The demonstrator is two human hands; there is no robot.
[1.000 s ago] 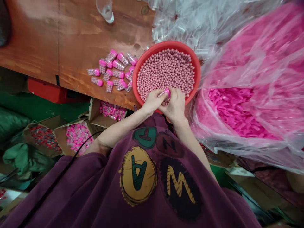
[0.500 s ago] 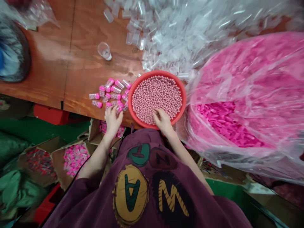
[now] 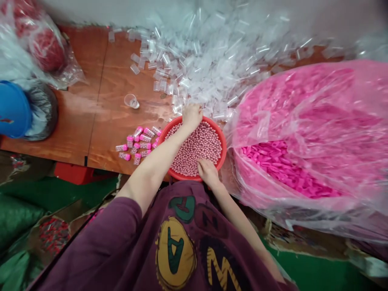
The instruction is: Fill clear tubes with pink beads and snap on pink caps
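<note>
A red basin (image 3: 223,139) full of small pink beads (image 3: 194,153) stands at the table's front edge. My left hand (image 3: 192,117) reaches over the basin's far rim, at the near side of a heap of clear plastic tubes (image 3: 212,60); its fingertips are too blurred and small to tell what they touch. My right hand (image 3: 207,171) rests at the basin's near rim, fingers curled by the beads; anything in them is hidden. Left of the basin lie several small bead-filled tubes with pink caps (image 3: 145,138), partly behind my left forearm.
A large clear bag of pink caps (image 3: 303,117) fills the right side. A clear cup (image 3: 131,101) stands on the wooden table (image 3: 118,85). At the far left are a blue bucket (image 3: 15,109) and bagged red items (image 3: 47,48). Boxes stand below.
My left hand has moved from the capped tubes to the basin's far rim beside the clear tubes. My right hand stays by the beads. The view has shifted, showing more of the table's far side.
</note>
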